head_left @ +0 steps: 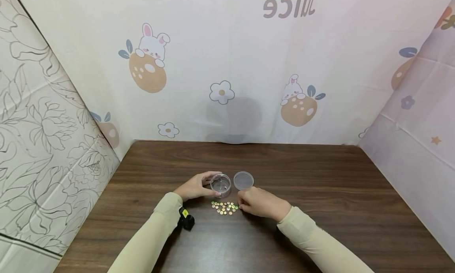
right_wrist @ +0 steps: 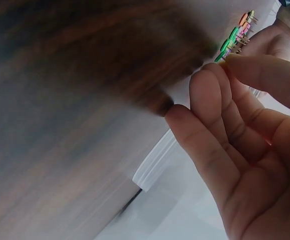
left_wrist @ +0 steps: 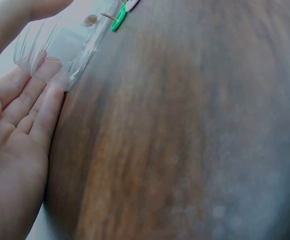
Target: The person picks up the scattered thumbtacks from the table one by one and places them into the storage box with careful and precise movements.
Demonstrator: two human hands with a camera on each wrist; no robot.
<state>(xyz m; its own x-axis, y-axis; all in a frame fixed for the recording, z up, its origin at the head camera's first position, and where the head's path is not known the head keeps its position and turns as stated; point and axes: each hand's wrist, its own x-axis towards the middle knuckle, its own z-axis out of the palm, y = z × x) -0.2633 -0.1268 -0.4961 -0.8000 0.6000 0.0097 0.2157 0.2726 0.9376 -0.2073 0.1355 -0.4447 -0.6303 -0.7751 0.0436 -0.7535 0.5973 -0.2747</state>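
Observation:
My left hand grips a clear round plastic jar, thumb on the near side and fingers round the far side. The jar stands open on the table. In the left wrist view, a green thumbtack lies beside it with its pin exposed. Several thumbtacks, green, pink and orange in the right wrist view, lie pins up in front of the jar. At their right end my right hand pinches with thumb and index fingertip at a thumbtack, mostly hidden by the fingertips. Its other fingers are curled.
A clear round lid lies just right of the jar, behind my right hand. The dark wooden table reaches back to a printed cloth, with more cloth at both sides. A black wrist camera sits at my left wrist.

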